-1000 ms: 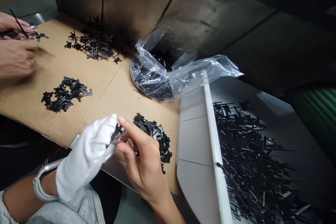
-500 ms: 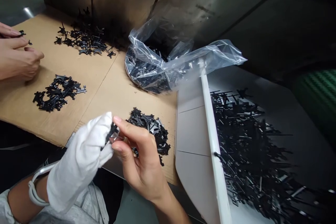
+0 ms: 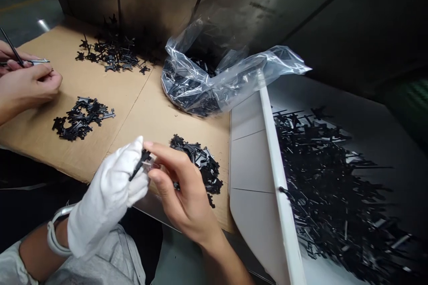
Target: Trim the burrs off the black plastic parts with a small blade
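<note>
My left hand (image 3: 107, 193), in a white fabric glove, is shut on a small black plastic part (image 3: 142, 162) with a thin stem that slants down and left. My right hand (image 3: 182, 189) is bare, and its thumb and forefinger pinch the same part beside a shiny, transparent bit (image 3: 150, 164). Just beyond my right fingers lies a loose pile of black plastic parts (image 3: 200, 162) on brown cardboard (image 3: 140, 111). A grey sleeve covers my left forearm's upper end, and a pale band circles that wrist.
A co-worker's hands (image 3: 30, 82) hold a thin black piece at the left. Two more piles of black parts (image 3: 82, 116) (image 3: 110, 55) lie on the cardboard. A transparent plastic bag (image 3: 197, 82) holds more parts. A white-rimmed bin (image 3: 254, 164) holds a large black heap (image 3: 327, 182) to the right.
My hands have turned the black part so its stem now shows, slanting down and left. The co-worker's hands have shifted, now showing a thin black piece. The view has moved slightly.
</note>
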`<state>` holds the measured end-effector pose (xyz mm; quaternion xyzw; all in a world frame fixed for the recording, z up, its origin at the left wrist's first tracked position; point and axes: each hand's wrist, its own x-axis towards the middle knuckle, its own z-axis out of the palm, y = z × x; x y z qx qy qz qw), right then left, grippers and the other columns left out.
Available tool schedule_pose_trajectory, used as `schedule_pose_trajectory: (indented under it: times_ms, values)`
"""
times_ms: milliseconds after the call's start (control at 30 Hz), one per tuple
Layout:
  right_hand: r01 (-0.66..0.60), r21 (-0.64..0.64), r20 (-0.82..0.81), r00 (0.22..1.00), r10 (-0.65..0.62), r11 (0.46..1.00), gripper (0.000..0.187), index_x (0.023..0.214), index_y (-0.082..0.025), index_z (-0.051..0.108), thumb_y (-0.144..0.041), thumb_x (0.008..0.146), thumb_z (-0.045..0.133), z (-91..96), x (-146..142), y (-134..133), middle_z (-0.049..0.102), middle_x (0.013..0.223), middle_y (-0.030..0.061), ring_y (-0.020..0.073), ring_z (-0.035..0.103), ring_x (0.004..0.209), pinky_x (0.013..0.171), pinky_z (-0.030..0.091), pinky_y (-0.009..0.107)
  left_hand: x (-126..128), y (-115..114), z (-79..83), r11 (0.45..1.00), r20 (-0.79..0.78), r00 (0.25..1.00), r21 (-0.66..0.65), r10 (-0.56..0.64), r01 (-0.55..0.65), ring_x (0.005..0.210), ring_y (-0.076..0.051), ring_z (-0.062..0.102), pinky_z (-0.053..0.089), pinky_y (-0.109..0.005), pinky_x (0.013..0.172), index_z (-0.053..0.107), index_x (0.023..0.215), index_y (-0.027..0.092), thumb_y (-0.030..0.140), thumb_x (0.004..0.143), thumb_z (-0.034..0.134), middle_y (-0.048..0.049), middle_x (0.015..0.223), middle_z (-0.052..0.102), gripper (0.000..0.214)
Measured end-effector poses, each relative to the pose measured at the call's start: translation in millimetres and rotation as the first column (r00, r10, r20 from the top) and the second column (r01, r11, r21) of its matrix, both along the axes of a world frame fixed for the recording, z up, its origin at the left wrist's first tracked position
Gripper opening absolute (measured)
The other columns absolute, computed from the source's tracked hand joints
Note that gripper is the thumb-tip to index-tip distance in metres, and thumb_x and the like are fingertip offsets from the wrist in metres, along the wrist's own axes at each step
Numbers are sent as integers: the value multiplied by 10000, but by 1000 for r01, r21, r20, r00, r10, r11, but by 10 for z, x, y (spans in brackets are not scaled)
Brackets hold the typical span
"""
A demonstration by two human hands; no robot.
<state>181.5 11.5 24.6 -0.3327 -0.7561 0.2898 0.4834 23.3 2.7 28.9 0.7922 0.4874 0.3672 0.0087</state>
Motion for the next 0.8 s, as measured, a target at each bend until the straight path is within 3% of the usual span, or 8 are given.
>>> schedule_pose_trajectory:
  times_ms: [100,200,367,533,667,733,800]
  values:
    - [-36,-95,-55,998,31,995,343,1400,-271,516,-387,1086,438,-8,18,-24,660,880,-1,129,602,648,560,516,260,13,-10,31,1000,50,999,-22,4,-3,920,-251,802,666,-297,822,587,1210,102,357,1077,323,-192,1031,795,390]
    - [-17,-143,-117,993,0,990,307,1373,-285,456,-401,1093,410,-41,10,-41,566,840,-18,138,574,695,583,495,264,19,-23,30,994,141,990,-109,22,-7,942,-263,799,665,-313,857,637,1180,95,357,1053,407,-192,1047,798,371]
    - [-67,36,-184,980,73,997,153,1222,-281,495,-260,1070,488,-64,-2,-6,527,860,-14,128,532,717,638,518,270,18,-22,46,953,343,936,-301,79,29,986,-292,790,673,-389,890,715,1053,145,366,983,480,-170,1128,789,330]
    - [-23,54,-204,978,34,998,316,1268,-278,569,-84,1029,496,-32,24,-9,601,859,1,126,588,690,570,524,243,78,3,115,886,435,893,-450,112,108,853,-278,797,702,-416,790,689,1179,66,437,979,414,-181,971,800,504]
    - [-17,86,-137,990,29,996,314,1267,-271,557,-86,1030,467,-16,26,-35,579,824,-7,129,564,648,536,497,245,104,-21,58,941,351,929,-339,119,8,930,-320,797,682,-432,856,685,1177,9,583,1016,354,-254,1039,785,681]
    - [7,108,-94,996,3,994,187,1216,-255,545,-186,1043,524,-8,11,-38,556,790,-21,126,536,626,521,465,243,97,-50,-6,969,311,944,-246,111,-33,970,-297,793,654,-343,898,698,1152,32,614,1016,368,-247,1067,783,683]
    - [35,125,-68,997,-27,991,182,1173,-247,529,-321,1024,602,-4,-10,-34,503,733,-50,115,492,590,499,422,238,90,-86,-75,983,320,941,-174,114,-60,1008,-243,785,598,-218,940,706,1146,72,596,1021,400,-210,1097,786,620]
